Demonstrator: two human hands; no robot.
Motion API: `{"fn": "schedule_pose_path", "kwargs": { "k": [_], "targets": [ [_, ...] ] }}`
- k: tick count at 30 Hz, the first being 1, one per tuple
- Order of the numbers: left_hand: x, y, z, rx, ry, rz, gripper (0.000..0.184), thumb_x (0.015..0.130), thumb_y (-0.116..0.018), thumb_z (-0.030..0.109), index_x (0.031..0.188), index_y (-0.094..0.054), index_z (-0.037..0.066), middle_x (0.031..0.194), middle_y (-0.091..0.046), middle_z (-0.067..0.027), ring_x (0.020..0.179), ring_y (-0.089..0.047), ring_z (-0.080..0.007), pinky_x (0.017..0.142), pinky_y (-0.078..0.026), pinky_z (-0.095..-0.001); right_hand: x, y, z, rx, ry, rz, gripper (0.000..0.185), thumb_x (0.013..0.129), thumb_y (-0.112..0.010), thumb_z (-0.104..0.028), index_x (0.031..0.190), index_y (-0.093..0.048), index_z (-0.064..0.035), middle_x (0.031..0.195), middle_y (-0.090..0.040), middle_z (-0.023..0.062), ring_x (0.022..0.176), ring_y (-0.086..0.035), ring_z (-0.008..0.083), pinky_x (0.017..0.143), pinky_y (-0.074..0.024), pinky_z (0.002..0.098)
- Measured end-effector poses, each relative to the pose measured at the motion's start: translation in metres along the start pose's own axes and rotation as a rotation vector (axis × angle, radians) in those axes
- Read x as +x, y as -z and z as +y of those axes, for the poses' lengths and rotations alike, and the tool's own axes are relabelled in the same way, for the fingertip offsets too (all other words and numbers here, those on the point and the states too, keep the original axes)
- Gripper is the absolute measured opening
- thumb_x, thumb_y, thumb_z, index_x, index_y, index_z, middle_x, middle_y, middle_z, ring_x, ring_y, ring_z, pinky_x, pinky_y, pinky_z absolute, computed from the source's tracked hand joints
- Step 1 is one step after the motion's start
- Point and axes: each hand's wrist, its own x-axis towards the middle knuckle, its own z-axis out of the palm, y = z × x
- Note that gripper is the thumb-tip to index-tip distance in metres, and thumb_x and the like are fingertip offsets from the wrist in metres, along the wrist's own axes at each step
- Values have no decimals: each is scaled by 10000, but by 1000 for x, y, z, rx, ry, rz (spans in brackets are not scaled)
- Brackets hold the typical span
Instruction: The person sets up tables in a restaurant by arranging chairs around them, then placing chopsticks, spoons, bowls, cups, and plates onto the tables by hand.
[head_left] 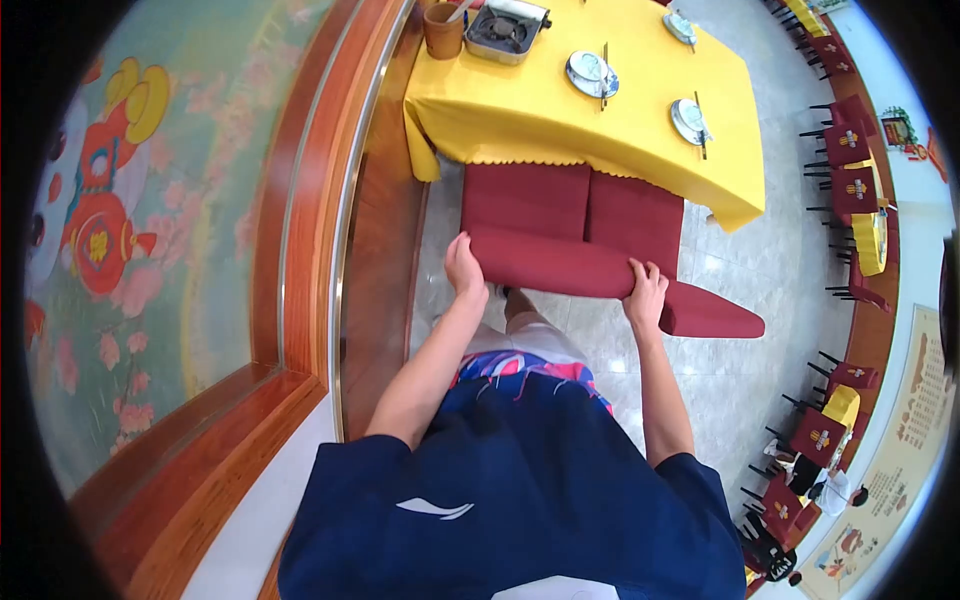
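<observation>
Two dark red chairs stand side by side below me, their seats reaching under the yellow tablecloth (pixel 600 120). My left hand (pixel 463 267) grips the left end of the left chair's backrest (pixel 555 264). Near the right end of that same backrest, where it meets the right chair's backrest (pixel 710 312), my right hand (pixel 645 291) is closed over the top edge, fingers curled. The two backrests sit at a slight angle to each other. Part of each seat is hidden by the cloth.
On the table are a portable gas stove (pixel 505 32), a brown pot (pixel 443 32) and bowls with chopsticks (pixel 592 73). A wood-framed painted wall (pixel 300 200) rises at the left. More red chairs (pixel 855 195) and people (pixel 830 492) are at the right.
</observation>
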Motion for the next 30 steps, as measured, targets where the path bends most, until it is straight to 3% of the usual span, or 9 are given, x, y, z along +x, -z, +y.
{"fn": "schedule_pose_path", "kwargs": {
  "k": [4,8,10,12,16,18,19,23,30],
  "targets": [
    [8,-43,28,11,87,-83,322,884,-524,227,1054,-667,-6,1077,-651,-103,1015,-589,-197,895,-442,-298,56,7,-1,-46,-59,40,611,664,-628,46,1221,-582,-200,1259,-510,125,1083,-493,390,934,-455,430],
    [7,-61,-7,120,4,-51,301,888,-497,176,1052,-680,3,1061,-654,-102,994,-593,-194,900,-441,-293,76,19,24,-80,-26,63,619,641,-657,39,1206,-578,-201,1237,-520,92,1060,-510,372,891,-481,429],
    [4,-65,-3,117,39,-46,291,885,-492,150,1048,-677,-5,1086,-652,-106,1029,-584,-194,919,-432,-291,84,28,30,-87,-26,-55,559,684,-627,24,1192,-583,-204,1245,-508,89,1093,-502,366,869,-484,454],
    [4,-46,-2,120,177,-188,261,872,-503,105,1033,-681,0,1134,-639,-103,1077,-567,-194,936,-422,-294,69,28,36,-88,5,-76,530,669,-641,19,1153,-593,-191,1230,-509,88,1051,-515,364,833,-501,442],
    [1,-40,8,288,279,-218,227,844,-518,49,984,-694,14,1228,-600,-157,1171,-529,-215,982,-386,-301,65,38,35,-147,26,-257,493,640,-667,8,1085,-601,-195,1133,-518,93,930,-521,335,704,-525,398],
    [-12,-44,11,417,57,-70,210,818,-529,19,941,-699,23,1301,-540,-231,1237,-488,-237,1024,-338,-303,69,41,26,-167,-9,-352,477,639,-666,7,1074,-591,-175,1096,-517,100,922,-522,326,709,-521,384],
    [-9,-47,13,340,86,-55,169,798,-515,11,835,-680,3,1344,-482,-287,1284,-450,-261,1045,-300,-301,73,39,25,-169,-10,-361,463,642,-666,6,1066,-583,-161,1089,-515,105,923,-522,325,712,-519,381],
    [3,-68,18,323,46,-40,154,773,-479,-2,692,-609,-17,1353,-485,-271,1244,-477,-252,996,-331,-287,102,38,24,-161,-2,-374,411,669,-662,-9,1050,-564,-128,1057,-512,116,923,-523,314,717,-514,381],
    [7,-63,14,389,30,-103,175,783,-456,35,687,-593,-17,1359,-482,-265,1215,-491,-272,1009,-340,-325,103,40,37,-104,6,-314,344,688,-653,-35,1007,-562,-128,1002,-506,114,919,-527,306,689,-521,371]
  ]
}}
